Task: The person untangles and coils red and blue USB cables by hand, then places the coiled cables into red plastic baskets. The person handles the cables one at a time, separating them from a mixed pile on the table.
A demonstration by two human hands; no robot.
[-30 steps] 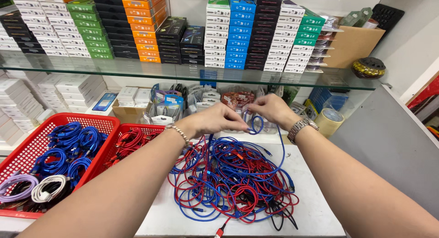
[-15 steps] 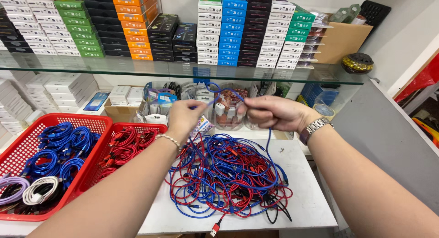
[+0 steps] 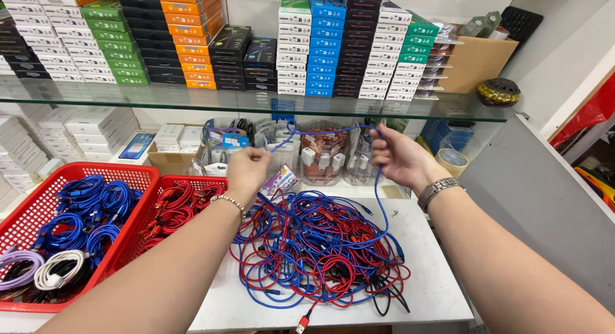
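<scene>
**One blue cable drawn out between two raised hands above a tangled heap**

A single blue cable [image 3: 333, 127] is held stretched in an arch between the two hands, lifted clear of the heap so that its run can be told apart from the rest. The left hand [image 3: 246, 170] is closed in a loose fist, one end of the cable pinched at its fingertips. The right hand [image 3: 398, 158] is curled about the cable at 3 o'clock of the arch, and from there the cable hangs straight down into the cable pile [image 3: 317, 247] on the white table [image 3: 423, 289].

The pile is made of thin, flexible cords in red and blue, a few black ones at its 5 o'clock edge, all looped and knotted through one another; a red plug end pokes out at 6 o'clock. The cords appear to be braided and matt rather than glossy, though the weave is too fine to be sure.

At 9 o'clock of the pile, two red plastic baskets with latticed walls are set side by side: the near basket [image 3: 192, 180] holds coiled red cables, the far basket [image 3: 38, 199] coiled blue, white and lilac ones, sorted by colour. Behind, clear plastic jars [image 3: 323, 154] are seen under a glass shelf [image 3: 160, 100] stacked with small rectangular cartons.
</scene>
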